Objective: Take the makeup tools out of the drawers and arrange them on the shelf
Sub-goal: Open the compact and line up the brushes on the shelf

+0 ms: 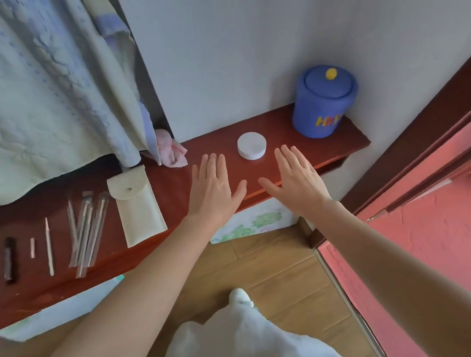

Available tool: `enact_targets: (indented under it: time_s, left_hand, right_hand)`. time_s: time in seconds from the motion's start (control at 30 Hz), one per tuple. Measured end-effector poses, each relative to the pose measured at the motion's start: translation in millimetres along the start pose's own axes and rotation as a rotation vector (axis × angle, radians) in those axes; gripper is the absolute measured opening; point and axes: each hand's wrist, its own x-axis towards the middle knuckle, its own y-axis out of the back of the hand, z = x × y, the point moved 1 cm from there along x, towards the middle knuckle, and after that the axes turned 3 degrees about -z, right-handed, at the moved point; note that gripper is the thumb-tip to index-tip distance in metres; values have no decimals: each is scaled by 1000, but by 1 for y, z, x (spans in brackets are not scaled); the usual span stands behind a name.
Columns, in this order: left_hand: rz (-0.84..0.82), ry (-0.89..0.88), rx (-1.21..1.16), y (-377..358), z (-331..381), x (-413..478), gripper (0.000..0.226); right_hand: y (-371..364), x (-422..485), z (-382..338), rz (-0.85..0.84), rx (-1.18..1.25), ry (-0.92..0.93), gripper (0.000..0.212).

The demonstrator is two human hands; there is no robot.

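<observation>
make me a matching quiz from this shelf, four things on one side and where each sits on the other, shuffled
Things:
1. blue jar
2. white round tin
3. cream pouch
4. pink cloth

Places:
A. beside the bagged brushes
B. far right end of the shelf, by the wall
C. at the curtain's foot
D. just beyond the two flat hands, left hand and right hand

Pairs: 1-B, 2-D, 3-A, 4-C

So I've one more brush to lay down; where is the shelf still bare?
Bare wood lies between the cream snap pouch and the left hand, and between the white round tin and blue lidded jar. Left of the pouch, wrapped brushes crowd it.
</observation>
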Motion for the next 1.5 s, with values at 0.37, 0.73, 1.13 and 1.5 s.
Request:
enact_targets:
  time_s: [0.37,0.73,1.13,1.5]
  left_hand:
    - [-22,175,40,-19,14,45,83]
    - [-79,307,-5,-54,35,93,91]
    - [-90,220,-96,-93,24,131,81]
    - [-10,299,-762,-71,28,126,96]
  right_hand:
    - [1,69,47,-124,-81,124,82]
    - [-19,143,70,-241,-89,297,81]
    - [-56,198,52,-348,10,379,94]
    - [-20,176,46,-418,478,102,76]
